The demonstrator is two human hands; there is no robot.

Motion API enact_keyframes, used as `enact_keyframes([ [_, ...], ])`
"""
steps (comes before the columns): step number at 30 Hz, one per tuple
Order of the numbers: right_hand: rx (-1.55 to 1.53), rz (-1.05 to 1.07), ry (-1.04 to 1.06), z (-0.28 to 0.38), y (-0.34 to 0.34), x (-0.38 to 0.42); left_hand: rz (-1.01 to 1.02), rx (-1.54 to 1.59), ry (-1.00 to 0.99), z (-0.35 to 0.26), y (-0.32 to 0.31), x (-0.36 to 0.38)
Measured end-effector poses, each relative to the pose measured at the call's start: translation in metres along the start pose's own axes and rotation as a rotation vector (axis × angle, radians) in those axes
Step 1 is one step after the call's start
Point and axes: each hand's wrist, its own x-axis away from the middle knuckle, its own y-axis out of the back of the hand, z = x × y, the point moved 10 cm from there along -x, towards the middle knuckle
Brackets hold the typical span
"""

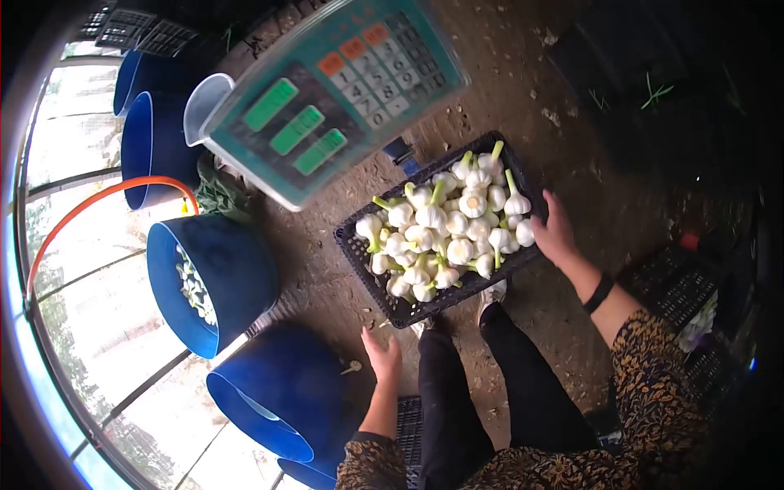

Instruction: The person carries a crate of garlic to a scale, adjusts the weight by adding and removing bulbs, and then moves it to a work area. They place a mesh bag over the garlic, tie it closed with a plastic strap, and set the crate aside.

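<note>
A black plastic crate [398,313] heaped with white garlic bulbs [430,216], many with short green stems, lies ahead of my feet. My right hand [557,231] is at the crate's right end, fingers stretched out and thumb pointing at the nearest bulbs. Off the crate's near left corner, my left hand [381,356] hangs apart from it with fingers spread and nothing in them. Over the crate's far left side stands a digital scale display [327,106] with a keypad and three lit green readouts.
Large blue barrels [245,253] line the left side along a window wall; one holds pale scraps. An orange hose [106,193] arches over them. A clear jug [204,106] is beside the display. Black crates [665,286] stand at the right. A loose bulb [352,367] lies on the dirt floor.
</note>
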Motion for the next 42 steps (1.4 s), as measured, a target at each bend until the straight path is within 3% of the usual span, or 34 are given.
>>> enact_keyframes([
  [4,-0.025,0.081,0.013,-0.024,0.004,0.061,0.032,0.139,0.078,0.014,-0.013,0.055],
  [7,-0.002,0.187,-0.094,-0.035,0.015,0.11,0.101,0.127,0.069,-0.013,-0.026,0.082],
  [12,0.003,0.287,-0.196,-0.06,0.023,0.166,0.2,0.133,-0.009,-0.044,-0.043,0.091],
  [14,-0.099,0.283,-0.329,-0.065,0.03,0.191,0.211,0.195,-0.059,-0.052,-0.032,0.092],
  [16,-0.077,0.278,-0.325,-0.061,0.039,0.209,0.217,0.203,-0.082,-0.053,-0.016,0.08],
  [18,-0.035,0.283,-0.354,-0.059,0.057,0.238,0.274,0.122,-0.339,-0.069,0.005,0.074],
  [20,-0.16,0.314,-0.348,-0.053,0.072,0.265,0.686,-0.147,-0.21,-0.059,0.016,0.066],
  [21,-0.139,0.318,-0.388,-0.058,0.081,0.276,0.743,-0.293,-0.523,-0.071,0.032,0.061],
  [22,-0.133,0.319,-0.372,-0.059,0.089,0.28,0.955,-0.629,-0.314,-0.083,0.056,0.055],
  [23,-0.132,0.327,-0.348,-0.054,0.093,0.279,1.023,-0.944,-0.74,-0.105,0.068,0.048],
  [24,-0.119,0.325,-0.351,-0.051,0.093,0.268,0.804,-1.087,-0.377,-0.088,0.089,-0.002],
  [26,-0.115,0.337,-0.253,-0.031,0.085,0.245,0.19,-0.736,-0.631,-0.103,0.128,-0.065],
  [28,-0.22,0.249,-0.049,-0.007,0.062,0.203,-0.106,0.124,-0.366,-0.129,0.154,-0.065],
  [29,-0.181,0.252,0.013,0.006,0.052,0.18,-0.078,0.557,-0.225,-0.113,0.139,-0.065],
  [30,-0.144,0.258,0.077,0.021,0.041,0.153,-0.039,0.649,-0.123,-0.104,0.115,-0.058],
  [32,0.031,0.15,0.276,0.05,0.027,0.103,0.104,0.625,0.038,-0.079,0.045,-0.035],
  [34,0.101,0.063,0.399,0.064,0.008,0.064,0.293,0.609,0.072,-0.079,-0.022,-0.002],
  [40,0.298,0.216,0.532,0.103,-0.064,-0.011,0.368,0.789,0.246,-0.118,-0.141,0.052],
  [42,0.37,0.298,0.481,0.107,-0.084,-0.02,0.375,0.87,0.298,-0.137,-0.165,0.06],
])
